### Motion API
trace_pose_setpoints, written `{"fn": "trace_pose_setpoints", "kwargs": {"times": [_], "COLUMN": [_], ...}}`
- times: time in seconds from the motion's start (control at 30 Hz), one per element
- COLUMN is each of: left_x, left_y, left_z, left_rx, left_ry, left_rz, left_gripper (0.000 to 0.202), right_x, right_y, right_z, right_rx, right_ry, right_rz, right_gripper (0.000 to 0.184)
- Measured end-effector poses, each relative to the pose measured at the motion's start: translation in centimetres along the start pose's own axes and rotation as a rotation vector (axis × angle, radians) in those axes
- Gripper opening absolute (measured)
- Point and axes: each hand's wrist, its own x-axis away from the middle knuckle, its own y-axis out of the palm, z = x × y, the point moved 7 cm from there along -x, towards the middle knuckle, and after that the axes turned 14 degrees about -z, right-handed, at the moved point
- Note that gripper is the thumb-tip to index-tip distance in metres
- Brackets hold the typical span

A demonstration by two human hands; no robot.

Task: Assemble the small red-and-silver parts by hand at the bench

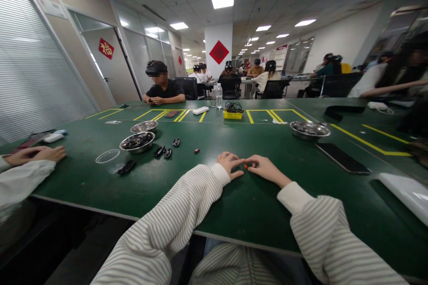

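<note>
A small orange-red piece (245, 167), too small to name, is at the fingertips of my right hand (265, 170). The thumb and forefinger of that hand are pinched at it, just above the green tabletop. My left hand (230, 164) lies close by on the left with its fingers spread, and the forefinger reaches toward the right fingertips. Nothing shows in the left hand's grasp. Farther left on the table sits another small red and dark piece (196, 151). Beyond it lie several black plastic parts (167, 153).
Metal bowls (137, 148) with black parts stand at left, near a clear plastic lid (107, 156). A metal bowl (310, 135) and phone (343, 158) are on the right. A yellow tray of cables (233, 116) and a bottle (219, 96) stand ahead. Co-workers sit around.
</note>
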Motion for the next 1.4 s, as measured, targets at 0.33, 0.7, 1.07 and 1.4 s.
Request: {"fn": "trace_pose_setpoints", "kwargs": {"times": [0.33, 0.7, 1.07, 1.4], "left_x": [4.1, -0.5, 0.4, 0.4], "left_y": [-3.3, -0.2, -1.4, -1.5], "left_z": [-15.1, -5.7, -1.1, -1.2], "left_rx": [-0.006, 0.220, 0.393, 0.415], "left_ry": [-0.847, -0.157, 0.114, 0.140], "left_rz": [0.008, -0.003, 0.230, 0.278], "left_gripper": [0.026, 0.021, 0.019, 0.019], "right_x": [0.1, 0.4, 0.6, 1.1], "right_y": [0.2, 0.2, -0.3, -0.7], "right_z": [-0.4, -1.7, -2.2, -2.5], "right_rx": [0.021, -0.201, -0.423, -0.441], "right_ry": [-0.031, -0.047, -0.115, -0.114], "right_rz": [0.022, 0.101, 0.237, 0.271], "right_gripper": [0.019, 0.021, 0.022, 0.021]}}
